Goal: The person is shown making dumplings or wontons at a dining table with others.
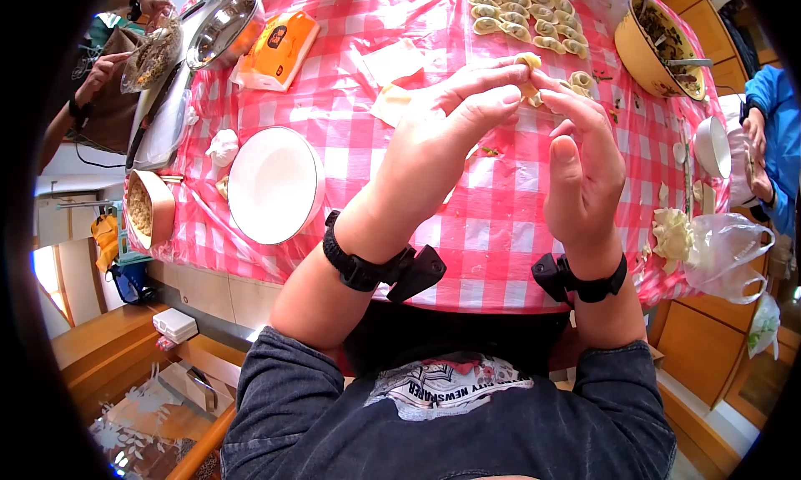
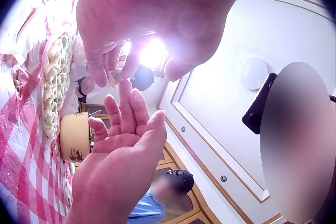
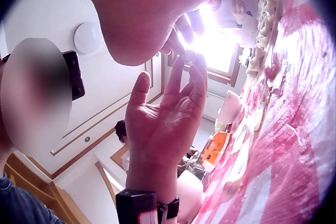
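Observation:
In the head view a small folded wonton (image 1: 531, 61) is held up between the fingertips of both hands, partly hidden by them. My left hand (image 1: 455, 117) pinches it from the left with long, slightly bent fingers. From the right, the fingertips of my right hand (image 1: 588, 159) grip its other side, thumb apart and raised. Both wrist views show the hands meeting at the fingertips above the table, the right hand (image 2: 118, 166) palm-up in the left wrist view and the left hand (image 3: 165, 129) in the right wrist view. Wrappers (image 1: 394, 61) lie beyond my left hand.
Rows of folded wontons (image 1: 534, 17) sit at the back. A yellow bowl (image 1: 624, 42) of dark filling stands back right. At left are a white bowl (image 1: 275, 184), garlic (image 1: 223, 146), an orange package (image 1: 279, 48) and a steel bowl (image 1: 224, 30). People work at both sides.

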The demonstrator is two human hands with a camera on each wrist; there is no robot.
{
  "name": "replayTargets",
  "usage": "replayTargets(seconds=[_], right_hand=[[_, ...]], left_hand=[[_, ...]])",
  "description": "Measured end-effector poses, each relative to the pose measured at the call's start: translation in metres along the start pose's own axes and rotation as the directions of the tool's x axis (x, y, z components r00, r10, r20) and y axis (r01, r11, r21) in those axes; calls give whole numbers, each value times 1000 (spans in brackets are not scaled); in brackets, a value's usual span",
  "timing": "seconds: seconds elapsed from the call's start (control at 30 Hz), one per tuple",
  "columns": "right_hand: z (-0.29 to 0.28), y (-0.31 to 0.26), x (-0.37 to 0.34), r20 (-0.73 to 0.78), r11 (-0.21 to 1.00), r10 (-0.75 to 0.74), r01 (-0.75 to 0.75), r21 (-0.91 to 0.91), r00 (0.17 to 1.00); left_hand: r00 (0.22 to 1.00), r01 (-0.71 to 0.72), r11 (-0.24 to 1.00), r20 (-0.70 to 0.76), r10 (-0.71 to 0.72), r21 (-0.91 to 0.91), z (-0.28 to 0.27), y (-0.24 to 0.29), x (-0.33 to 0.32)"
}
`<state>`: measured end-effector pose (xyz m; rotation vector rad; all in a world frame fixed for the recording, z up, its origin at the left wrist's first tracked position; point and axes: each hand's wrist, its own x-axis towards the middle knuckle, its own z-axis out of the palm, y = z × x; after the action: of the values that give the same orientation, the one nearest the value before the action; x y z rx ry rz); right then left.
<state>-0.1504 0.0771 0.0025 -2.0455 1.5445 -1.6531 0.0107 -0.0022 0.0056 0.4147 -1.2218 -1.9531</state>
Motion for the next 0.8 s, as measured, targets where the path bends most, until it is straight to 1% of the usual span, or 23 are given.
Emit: replayTargets(seconds=[0.2,0.3,0.53,0.63,0.7,0.8], right_hand=[[1,1,0,-13,1000,3,-3,3,1000],[1,1,0,-15,1000,-7,7,12,1000],[1,2,0,-10,1000,-15,15,8,1000],[1,2,0,-11,1000,-12,13,11,1000],[1,1,0,-12,1000,-9,9,12,1000],[1,1,0,-11,1000,-7,7,18,1000]], left_hand=[[1000,-15,999,1,15,-32,0,1,-1],[1000,-24,1000,7,24,-17,-1,-1,-1],[1000,-25,1000,17,25,-13,-2,-2,-1],[1000,-14,1000,8,14,-18,-1,-1,-1],[1000,17,999,5,-17,-31,-1,0,-1],[1000,-5,1000,8,5,-22,0,0,-1]])
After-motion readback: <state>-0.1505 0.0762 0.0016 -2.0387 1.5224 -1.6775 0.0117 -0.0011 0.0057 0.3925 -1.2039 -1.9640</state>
